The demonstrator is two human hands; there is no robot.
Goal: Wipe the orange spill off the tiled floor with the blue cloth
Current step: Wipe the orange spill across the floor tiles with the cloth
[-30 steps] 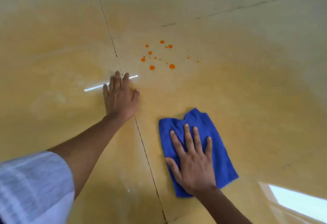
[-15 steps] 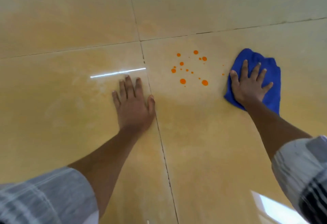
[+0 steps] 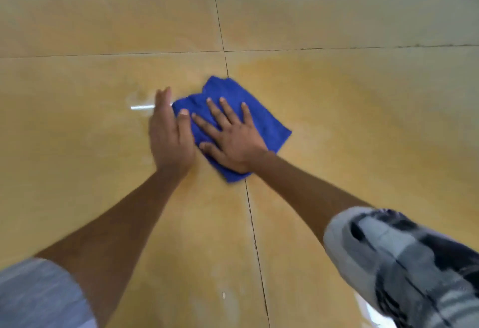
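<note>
The blue cloth (image 3: 261,118) lies flat on the yellow tiled floor (image 3: 363,125), across a grout line. My right hand (image 3: 230,133) presses on it with fingers spread straight. My left hand (image 3: 168,131) rests flat on the floor just left of the cloth, its thumb touching the cloth's left edge. No orange drops show anywhere; the floor beneath the cloth is hidden.
Grout lines (image 3: 255,244) cross near the cloth's far corner. A bright streak of reflected light (image 3: 142,107) lies left of my left hand. A small white speck (image 3: 223,294) sits on the near tile.
My right hand has slid the cloth leftward over the spot where the orange drops were, up against my left hand. The drops are no longer visible.
</note>
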